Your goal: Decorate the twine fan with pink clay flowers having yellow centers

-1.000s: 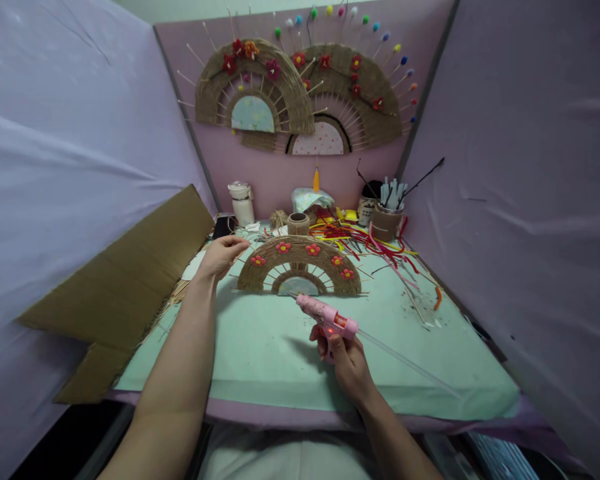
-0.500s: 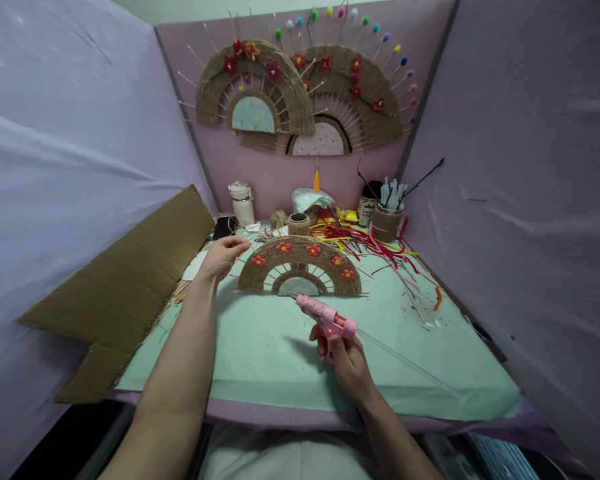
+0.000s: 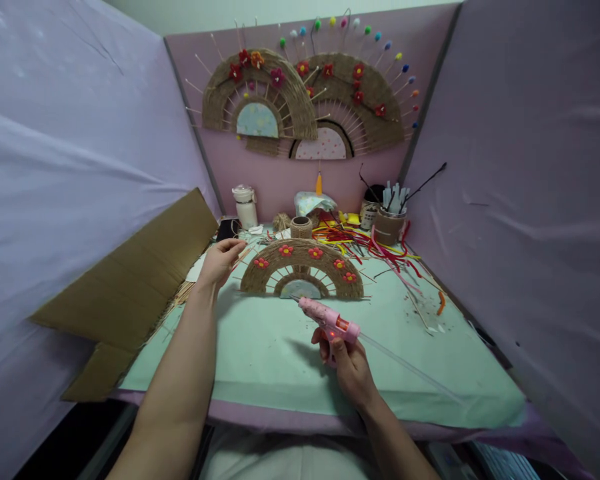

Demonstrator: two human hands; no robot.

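Note:
My right hand (image 3: 351, 370) is wrapped round the handle of a pink hot glue gun (image 3: 325, 315), a small red light glowing on its side. A long clear glue stick (image 3: 410, 365) trails from its back end. The nozzle points left, near the lower middle of a half-round twine fan (image 3: 301, 252) with red, yellow-centred flowers and thin sticks. Left of that fan, my left hand (image 3: 222, 260) is raised with thumb and fingers pinched together. Whatever is between those fingertips, if anything, is too small to make out.
Behind the fan stand a twine spool (image 3: 301, 227), a white bottle (image 3: 245, 207) and a jar of glue sticks (image 3: 390, 223). Pipe cleaners (image 3: 347, 233) lie tangled at the back right. Cardboard (image 3: 130, 267) leans at left; two decorated fans (image 3: 260, 87) hang on the back panel.
The whole view has shifted slightly down and right. Both hands keep nearly the same place, the right one still round the glue gun and the left one still pinched.

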